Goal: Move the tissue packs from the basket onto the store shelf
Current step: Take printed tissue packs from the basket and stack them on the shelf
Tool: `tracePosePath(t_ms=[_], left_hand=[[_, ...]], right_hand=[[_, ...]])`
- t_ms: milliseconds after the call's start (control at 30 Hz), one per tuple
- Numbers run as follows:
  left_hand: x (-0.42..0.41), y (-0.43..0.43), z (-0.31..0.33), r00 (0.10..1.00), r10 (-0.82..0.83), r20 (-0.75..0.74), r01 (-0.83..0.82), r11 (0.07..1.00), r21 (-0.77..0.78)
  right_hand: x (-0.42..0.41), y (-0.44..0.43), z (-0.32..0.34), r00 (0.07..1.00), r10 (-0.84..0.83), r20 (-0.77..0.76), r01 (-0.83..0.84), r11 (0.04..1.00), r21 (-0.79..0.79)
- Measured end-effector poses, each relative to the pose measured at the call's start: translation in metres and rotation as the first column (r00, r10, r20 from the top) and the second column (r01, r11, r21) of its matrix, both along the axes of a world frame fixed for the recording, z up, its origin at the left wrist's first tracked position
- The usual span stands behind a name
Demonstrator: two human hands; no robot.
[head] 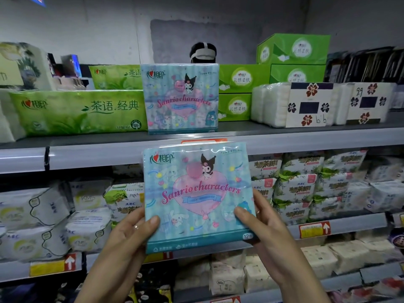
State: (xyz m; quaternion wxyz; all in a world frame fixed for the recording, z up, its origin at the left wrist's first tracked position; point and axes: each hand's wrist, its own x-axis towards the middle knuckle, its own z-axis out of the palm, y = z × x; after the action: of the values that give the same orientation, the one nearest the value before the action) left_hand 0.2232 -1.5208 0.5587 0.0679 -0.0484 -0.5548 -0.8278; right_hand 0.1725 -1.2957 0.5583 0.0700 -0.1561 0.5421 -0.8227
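Observation:
I hold a light-blue tissue pack (197, 193) with pink "Sanrio characters" lettering upright in front of the shelving. My left hand (129, 232) grips its lower left corner, thumb on the front. My right hand (260, 226) grips its lower right edge the same way. The pack hangs just below the front lip of the top shelf (306, 138). A matching blue tissue pack (181, 98) stands upright on that shelf, directly above the held one. The basket is out of view.
On the top shelf, long green tissue packs (78, 112) lie left of the standing pack; green boxes (238, 92) and white cotton pad packs (293, 104) sit to its right. Lower shelves (341, 224) hold packaged hygiene goods. A person's head (203, 52) shows behind the shelf.

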Motion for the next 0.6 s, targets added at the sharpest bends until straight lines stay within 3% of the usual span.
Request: tracePosePath(t_ms=[333,600], left_hand=[[-0.01,-0.007,0.018,0.998,0.055,-0.036,-0.056,0.998,-0.021],[-0.017,-0.013,0.045,0.986,0.072,-0.151,-0.09,0.989,-0.121]], right_hand=[[-0.007,-0.003,0.016,0.994,-0.05,-0.1,0.055,0.998,0.044],[-0.014,-0.009,0.044,0.98,-0.092,-0.178,0.106,0.992,0.069]])
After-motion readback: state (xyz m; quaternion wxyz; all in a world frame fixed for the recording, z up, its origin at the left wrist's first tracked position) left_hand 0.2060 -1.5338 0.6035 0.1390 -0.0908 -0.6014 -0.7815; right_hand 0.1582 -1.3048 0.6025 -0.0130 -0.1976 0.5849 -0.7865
